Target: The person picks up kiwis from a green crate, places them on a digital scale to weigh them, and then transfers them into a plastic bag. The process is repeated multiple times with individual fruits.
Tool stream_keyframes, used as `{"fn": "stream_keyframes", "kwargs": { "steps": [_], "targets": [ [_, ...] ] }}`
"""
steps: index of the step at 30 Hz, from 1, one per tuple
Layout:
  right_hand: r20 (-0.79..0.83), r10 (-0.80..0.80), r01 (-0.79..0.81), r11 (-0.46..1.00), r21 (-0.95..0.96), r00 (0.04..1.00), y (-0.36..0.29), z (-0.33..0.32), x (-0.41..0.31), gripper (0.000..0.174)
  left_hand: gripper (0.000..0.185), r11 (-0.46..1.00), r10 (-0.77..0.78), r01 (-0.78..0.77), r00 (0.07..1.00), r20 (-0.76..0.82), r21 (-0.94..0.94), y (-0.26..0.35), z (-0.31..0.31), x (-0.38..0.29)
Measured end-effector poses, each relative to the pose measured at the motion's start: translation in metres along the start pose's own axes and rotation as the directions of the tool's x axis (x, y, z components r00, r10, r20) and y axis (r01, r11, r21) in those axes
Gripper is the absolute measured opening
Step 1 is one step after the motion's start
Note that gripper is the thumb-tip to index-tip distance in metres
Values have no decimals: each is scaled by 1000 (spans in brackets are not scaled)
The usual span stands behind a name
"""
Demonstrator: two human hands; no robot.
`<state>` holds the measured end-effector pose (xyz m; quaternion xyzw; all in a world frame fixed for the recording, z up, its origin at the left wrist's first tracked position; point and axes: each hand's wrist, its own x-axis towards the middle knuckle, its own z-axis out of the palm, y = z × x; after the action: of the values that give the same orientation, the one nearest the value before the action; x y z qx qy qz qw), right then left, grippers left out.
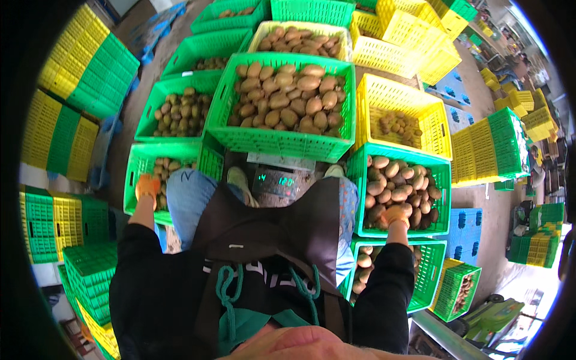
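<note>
Both hands wear orange gloves. My left hand (147, 188) is inside the green plastic crate (135, 155) at the left, beside kiwifruit (166, 165); what its fingers hold cannot be made out. At the right, my right hand (395, 216) reaches among the kiwifruit (399, 194) in another green crate (443, 189); its fingertips are at the fruit, and the grip is unclear. In front of my knees, a large green crate (279, 143) full of kiwifruit (279, 100) rests above a digital scale, whose lit display (274, 181) shows between my feet.
A yellow crate (405, 96) with small kiwifruit stands at the front right. More green crates (189, 47) of fruit stand front left. Stacked crates (90, 58) line the far left; others (488, 146) stand right, near blue pallets (459, 227). One more fruit crate (429, 274) lies under my right forearm.
</note>
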<state>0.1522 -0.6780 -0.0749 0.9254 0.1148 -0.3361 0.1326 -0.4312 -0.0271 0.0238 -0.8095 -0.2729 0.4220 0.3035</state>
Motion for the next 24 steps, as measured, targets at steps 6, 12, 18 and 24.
{"fn": "stream_keyframes", "kwargs": {
  "steps": [6, 12, 18, 24],
  "targets": [
    [-373, -291, 417, 106, 903, 881, -106, -146, -39, 22, 46, -56, -654, -174, 750, -96, -983, -13, -120, 11],
    [-487, -634, -209, -712, 670, 601, -260, -214, -151, 37, 42, 49, -497, -577, 694, -521, -816, 21, -242, 120],
    [-115, -768, -381, -434, 816, 629, -320, -174, -114, 45, 69, 386, -257, -216, 908, -330, -897, 45, -340, 203],
    [-168, -802, -311, -403, 861, 574, -336, -180, -96, 49, 62, 432, -207, 47, 977, -49, -901, 76, -397, 280]
  ]
}}
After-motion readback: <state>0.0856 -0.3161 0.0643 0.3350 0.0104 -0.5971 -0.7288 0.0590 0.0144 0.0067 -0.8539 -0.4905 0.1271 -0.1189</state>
